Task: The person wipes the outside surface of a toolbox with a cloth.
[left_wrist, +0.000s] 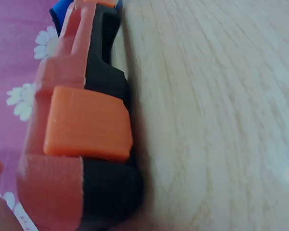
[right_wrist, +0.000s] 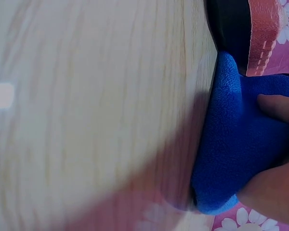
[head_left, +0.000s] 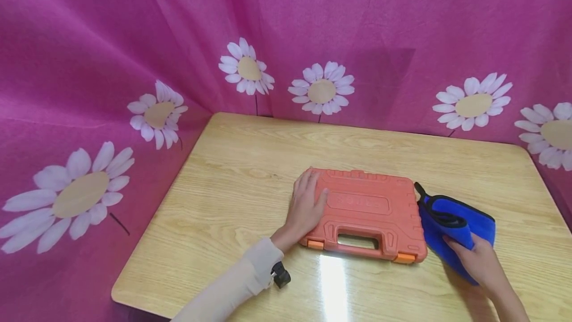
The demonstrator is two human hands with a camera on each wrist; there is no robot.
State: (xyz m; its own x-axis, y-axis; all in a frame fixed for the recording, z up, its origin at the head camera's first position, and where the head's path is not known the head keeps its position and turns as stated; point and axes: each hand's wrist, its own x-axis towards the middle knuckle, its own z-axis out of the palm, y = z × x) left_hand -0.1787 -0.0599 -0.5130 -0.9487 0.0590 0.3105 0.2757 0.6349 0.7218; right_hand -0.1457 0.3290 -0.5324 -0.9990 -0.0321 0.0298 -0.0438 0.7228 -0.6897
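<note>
A red plastic tool case [head_left: 362,212] lies flat and closed on the wooden table, its handle side and two orange latches [left_wrist: 89,122] facing me. Across its left edge rests my left hand [head_left: 306,205], the fingers straight on the lid. To the right of the case my right hand [head_left: 482,262] grips a folded blue cloth [head_left: 447,252] with black edging and a black loop. In the right wrist view the cloth [right_wrist: 231,134] touches or nearly touches the case's side, and the fingers [right_wrist: 274,107] press into its fabric.
The light wooden table [head_left: 214,183] has rounded corners. A magenta curtain [head_left: 187,24] with large white flowers hangs behind it and along its left side. A bright light reflection falls on the tabletop in front of the case.
</note>
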